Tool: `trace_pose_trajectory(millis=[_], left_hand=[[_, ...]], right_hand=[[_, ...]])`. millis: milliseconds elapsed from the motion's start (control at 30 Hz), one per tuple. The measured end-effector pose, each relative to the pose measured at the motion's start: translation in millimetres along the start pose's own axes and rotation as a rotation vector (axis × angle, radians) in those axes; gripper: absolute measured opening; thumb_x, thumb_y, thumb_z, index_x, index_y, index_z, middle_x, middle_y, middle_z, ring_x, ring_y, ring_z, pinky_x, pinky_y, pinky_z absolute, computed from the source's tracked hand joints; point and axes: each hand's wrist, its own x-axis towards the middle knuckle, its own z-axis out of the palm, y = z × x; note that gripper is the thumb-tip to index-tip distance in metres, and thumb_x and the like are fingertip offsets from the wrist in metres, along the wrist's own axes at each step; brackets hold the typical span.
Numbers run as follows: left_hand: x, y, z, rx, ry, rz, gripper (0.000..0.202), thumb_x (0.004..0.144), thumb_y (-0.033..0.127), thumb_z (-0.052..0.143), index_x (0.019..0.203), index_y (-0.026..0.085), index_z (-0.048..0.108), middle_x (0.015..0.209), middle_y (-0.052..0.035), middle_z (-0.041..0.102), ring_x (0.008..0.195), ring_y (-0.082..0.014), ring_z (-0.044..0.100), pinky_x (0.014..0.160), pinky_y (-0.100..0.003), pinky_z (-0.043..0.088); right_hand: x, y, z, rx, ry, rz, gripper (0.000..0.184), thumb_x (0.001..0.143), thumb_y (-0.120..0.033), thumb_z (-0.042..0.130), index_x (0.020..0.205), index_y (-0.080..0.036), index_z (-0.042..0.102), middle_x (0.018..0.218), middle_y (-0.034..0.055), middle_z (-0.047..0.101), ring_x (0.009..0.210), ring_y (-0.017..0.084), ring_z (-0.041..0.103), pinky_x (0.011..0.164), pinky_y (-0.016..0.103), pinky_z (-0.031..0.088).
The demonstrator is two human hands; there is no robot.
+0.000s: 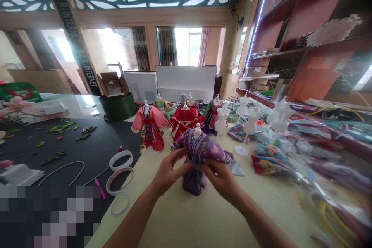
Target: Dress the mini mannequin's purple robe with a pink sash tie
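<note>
- Cream-coloured worktable (186, 217) runs through a bright craft room, with a black mat (95, 143) to the left and shelves along the right wall.
- At the near middle of the table stands a small mannequin (198, 126) dressed in a purple doll robe (197, 149), upright, just in front of the person.
- The left hand (168, 172) has its fingers curled in, thumb and fingertips pinched on the cloth at the robe's waist.
- The right hand (221, 178) mirrors it from the other side, nearly closed on the same waist fabric; what lies between the fingertips is too small to tell.
- Behind stand a pink-robed mannequin (149, 128) and a red-robed mannequin (185, 120), with bare white mannequins (250, 124) to the right beside a pile of folded garments (264, 159).
- Tape rolls (119, 180) lie at the mat's edge, well apart from the hands.
- The step looks like fastening or smoothing the waist. Done well, it likely means:
  - keeping both pinches level
  - pulling evenly so the front panels stay overlapped
  - steadying the stand so it does not tip toward the dressed figures behind
</note>
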Motion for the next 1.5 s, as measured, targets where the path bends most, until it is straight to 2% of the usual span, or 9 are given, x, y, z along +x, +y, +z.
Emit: trace_pose_trajectory(millis=[100,167,233,333,467,867,1100,1300,1500], left_hand=[[-18.6,1.1,6.9,0.311,0.275,0.182,0.025,0.075,0.024,0.064,0.099,0.017,0.060,0.102,-0.0080,0.062,0.099,-0.0206,0.055,0.090,-0.031,0.040],[-29.0,3.4,16.8,0.405,0.373,0.262,0.010,0.076,0.024,0.061,0.082,0.017,0.062,0.085,-0.0055,0.061,0.083,-0.0177,0.057,0.079,-0.027,0.043],[-35.0,6.9,29.5,0.372,0.338,0.162,0.014,0.079,0.027,0.056,0.074,0.016,0.062,0.069,-0.0023,0.057,0.065,-0.0135,0.053,0.062,-0.023,0.042],[-36.2,13.5,47.3,0.141,0.238,-0.211,0.026,0.081,0.036,0.052,0.068,0.015,0.059,0.053,0.0023,0.047,0.046,-0.0087,0.039,0.044,-0.020,0.031],[-32.5,21.7,59.5,-0.151,0.220,-0.459,0.034,0.077,0.043,0.055,0.059,0.014,0.052,0.045,0.0048,0.041,0.040,-0.0057,0.031,0.039,-0.018,0.023],[-22.3,22.1,72.3,-0.498,0.413,-0.542,0.026,0.056,0.033,0.068,0.057,0.013,0.051,0.043,0.0056,0.044,0.038,-0.0036,0.032,0.038,-0.017,0.021],[-23.6,21.0,72.9,-0.535,0.398,-0.548,0.021,0.062,0.030,0.066,0.068,0.012,0.056,0.054,0.0019,0.054,0.042,-0.0043,0.040,0.042,-0.017,0.029],[-23.4,19.3,74.5,-0.515,0.410,-0.498,0.020,0.065,0.028,0.065,0.064,0.013,0.053,0.047,0.0068,0.043,0.037,-0.0019,0.030,0.038,-0.016,0.020],[-23.7,18.5,74.1,-0.491,0.388,-0.489,0.019,0.065,0.027,0.064,0.062,0.013,0.051,0.045,0.0063,0.044,0.034,-0.0017,0.026,0.035,-0.017,0.014]], right_hand=[[0.1,0.0,-0.5,0.009,-0.013,0.010,0.025,0.084,-0.029,0.045,0.063,-0.016,0.046,0.055,-0.0042,0.036,0.050,0.008,0.033,0.045,0.021,0.025],[0.4,-0.1,-0.9,0.018,-0.020,0.017,0.023,0.083,-0.027,0.045,0.063,-0.016,0.047,0.055,-0.0040,0.038,0.051,0.008,0.034,0.045,0.021,0.026],[0.9,-0.3,-1.6,0.032,-0.031,0.023,0.022,0.083,-0.026,0.046,0.064,-0.016,0.048,0.055,-0.0039,0.038,0.051,0.008,0.034,0.046,0.021,0.026],[0.9,-0.7,-2.6,0.051,-0.056,0.037,0.021,0.083,-0.027,0.046,0.066,-0.016,0.051,0.056,-0.0039,0.039,0.051,0.009,0.035,0.046,0.021,0.027],[-0.4,-1.1,-4.1,0.053,-0.079,0.047,0.018,0.083,-0.025,0.046,0.067,-0.016,0.051,0.056,-0.0038,0.042,0.052,0.009,0.036,0.047,0.021,0.028],[-1.4,-1.8,-6.6,-0.012,-0.118,0.033,0.016,0.084,-0.021,0.044,0.070,-0.016,0.051,0.058,-0.0030,0.048,0.052,0.009,0.043,0.048,0.021,0.030],[-3.2,-15.8,-13.8,-0.214,-0.109,-0.041,0.013,0.088,-0.022,0.037,0.082,-0.017,0.048,0.067,0.0001,0.054,0.059,0.013,0.049,0.055,0.026,0.035],[-6.3,-24.6,-17.0,-0.387,-0.110,-0.040,0.015,0.086,-0.019,0.037,0.085,-0.018,0.052,0.069,0.0044,0.059,0.058,0.017,0.052,0.052,0.028,0.033],[-6.0,-29.5,-21.7,-0.419,-0.126,-0.037,0.020,0.089,-0.023,0.034,0.081,-0.020,0.052,0.070,0.0048,0.060,0.057,0.017,0.052,0.051,0.029,0.034]])
